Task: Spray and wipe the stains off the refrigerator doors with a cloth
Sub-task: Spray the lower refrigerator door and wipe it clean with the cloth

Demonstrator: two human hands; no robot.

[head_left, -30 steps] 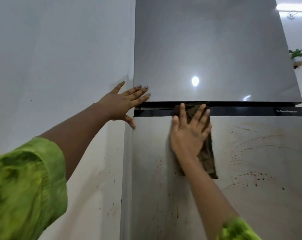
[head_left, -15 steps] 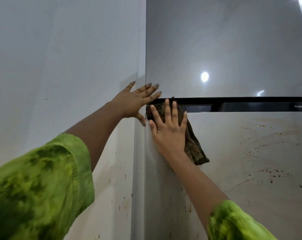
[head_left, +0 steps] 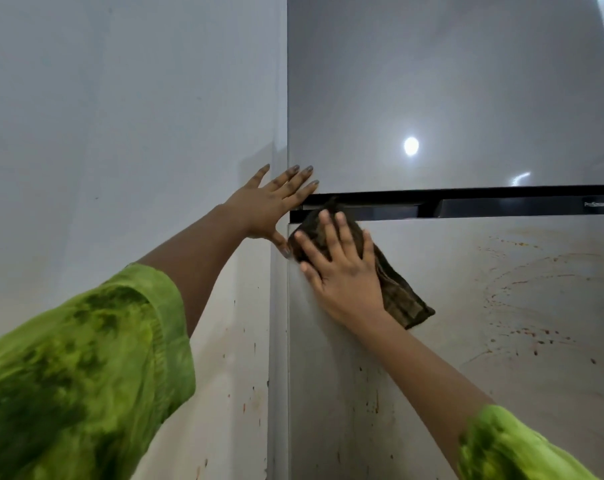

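Head view: right hand (head_left: pixel 342 271) lies flat, fingers spread, pressing the dark brown cloth (head_left: pixel 394 289) against the lower refrigerator door (head_left: pixel 501 393) at its top left corner. Left hand (head_left: pixel 271 206) is open and empty, palm on the upper door's (head_left: pixel 432 81) left edge beside the wall (head_left: pixel 120 116). Reddish stains (head_left: pixel 522 334) speckle the lower door to the right.

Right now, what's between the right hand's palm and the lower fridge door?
Head view: the dark cloth, pressed flat under the right hand against the lower door at its top-left corner.
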